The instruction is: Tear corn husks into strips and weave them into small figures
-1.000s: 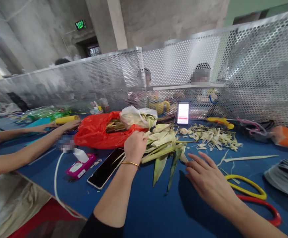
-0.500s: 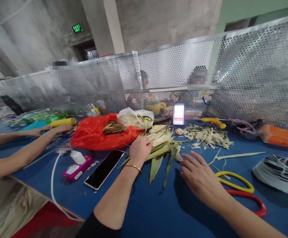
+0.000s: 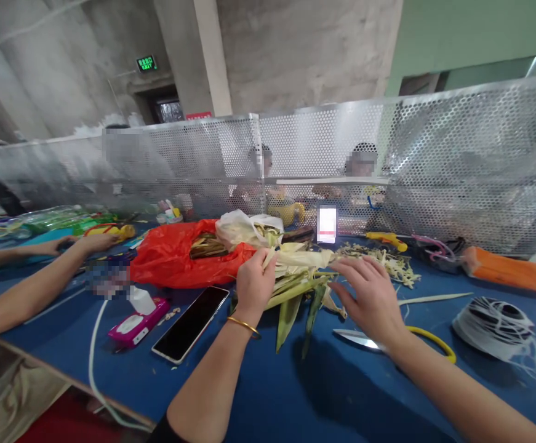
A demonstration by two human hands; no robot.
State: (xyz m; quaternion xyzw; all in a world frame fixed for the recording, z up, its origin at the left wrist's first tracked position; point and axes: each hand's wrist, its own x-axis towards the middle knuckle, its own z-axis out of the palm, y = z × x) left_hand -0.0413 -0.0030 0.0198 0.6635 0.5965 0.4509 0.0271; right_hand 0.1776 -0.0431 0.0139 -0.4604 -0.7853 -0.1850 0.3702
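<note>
Plainly, under left hand [image 3: 256,280] and right hand [image 3: 372,295], can see a blue tabletop [image 3: 268,409], with small scraps on it. Beyond the hands, see a perforated metal screen [image 3: 314,141], and behind it a rough concrete wall [image 3: 304,55], turning to a green wall [image 3: 475,37] farther right. To the left of left hand, find a red plastic bag [image 3: 170,252], and nearer to the body, a dark-screened phone [image 3: 191,323]. At the right wrist, see scissors [image 3: 360,337], blade pointing left; farther right, a spool of white cord [image 3: 493,332]. Between both hands, notice a pale husk [image 3: 307,259] on top of other husks, with long axis running left to right, almost level. Below it, see greenish leaves [image 3: 288,323], pointing with their tips toward the body. Holding hands apart: left closed, thumb and fingers on a thin husk strip [image 3: 269,258] pointing up; right with fingers spread loosely, close to the pale husk's right end. Cannot tell if touching it.
</note>
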